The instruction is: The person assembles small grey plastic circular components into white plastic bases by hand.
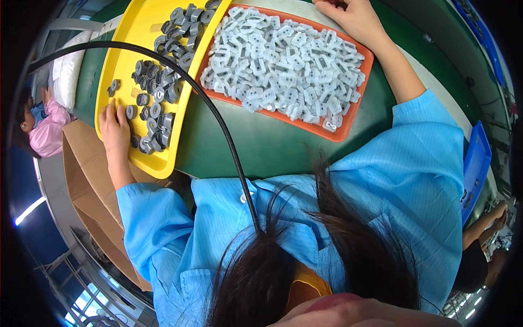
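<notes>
Your left fingers stretch over the yellow tray, slightly parted, beside scattered grey parts; can't tell if they grip one. Your right fingers curl past the orange tray of translucent pieces, hold unclear. Green counter beneath; part markings too small to read.

Head camera: I watch through the left of two fisheyes worn on the person's head.
Facing: down past the dark hair and blue shirt to the green surface, upright.
Nearness: hair looms close; the yellow tray and orange tray lie farther off.
Rim: straight edges bend, black rings my view, the top edge cuts the right hand.
</notes>
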`<state>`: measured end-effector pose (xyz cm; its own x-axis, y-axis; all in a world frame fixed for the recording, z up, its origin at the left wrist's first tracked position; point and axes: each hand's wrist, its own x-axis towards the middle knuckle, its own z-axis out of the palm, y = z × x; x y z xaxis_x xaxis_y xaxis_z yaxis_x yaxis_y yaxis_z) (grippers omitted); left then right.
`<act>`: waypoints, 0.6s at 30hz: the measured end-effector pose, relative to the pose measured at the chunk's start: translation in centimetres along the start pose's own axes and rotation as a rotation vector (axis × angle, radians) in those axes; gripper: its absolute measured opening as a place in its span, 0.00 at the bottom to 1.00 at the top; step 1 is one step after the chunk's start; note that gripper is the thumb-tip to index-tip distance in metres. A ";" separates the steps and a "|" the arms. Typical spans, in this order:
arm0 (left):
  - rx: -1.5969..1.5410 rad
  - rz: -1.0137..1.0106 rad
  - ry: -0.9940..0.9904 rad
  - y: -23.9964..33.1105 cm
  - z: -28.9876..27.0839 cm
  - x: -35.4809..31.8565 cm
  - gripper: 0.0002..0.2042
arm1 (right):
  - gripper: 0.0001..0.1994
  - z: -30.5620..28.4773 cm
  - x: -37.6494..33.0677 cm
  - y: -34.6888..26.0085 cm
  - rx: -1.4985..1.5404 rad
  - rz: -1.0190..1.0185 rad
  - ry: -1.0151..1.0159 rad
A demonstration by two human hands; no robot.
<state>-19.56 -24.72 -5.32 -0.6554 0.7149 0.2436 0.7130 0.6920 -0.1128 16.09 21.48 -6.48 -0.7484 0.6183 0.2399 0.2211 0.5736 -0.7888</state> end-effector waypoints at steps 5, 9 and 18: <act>-0.075 -0.085 0.150 -3.1 2.1 2.4 0.26 | 0.10 -0.1 0.2 0.0 0.017 0.000 -0.009; -0.419 -0.082 -0.028 0.1 1.1 3.1 0.26 | 0.10 -0.5 0.2 0.5 0.050 0.004 -0.042; -0.545 0.131 -0.040 10.0 -5.2 8.4 0.15 | 0.09 -3.7 1.1 -4.5 0.128 0.058 -0.249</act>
<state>-16.60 -12.31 0.58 -0.5539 0.8021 0.2233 0.8079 0.4529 0.3771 16.61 21.62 -0.58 -0.8711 0.4878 0.0580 0.1992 0.4587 -0.8660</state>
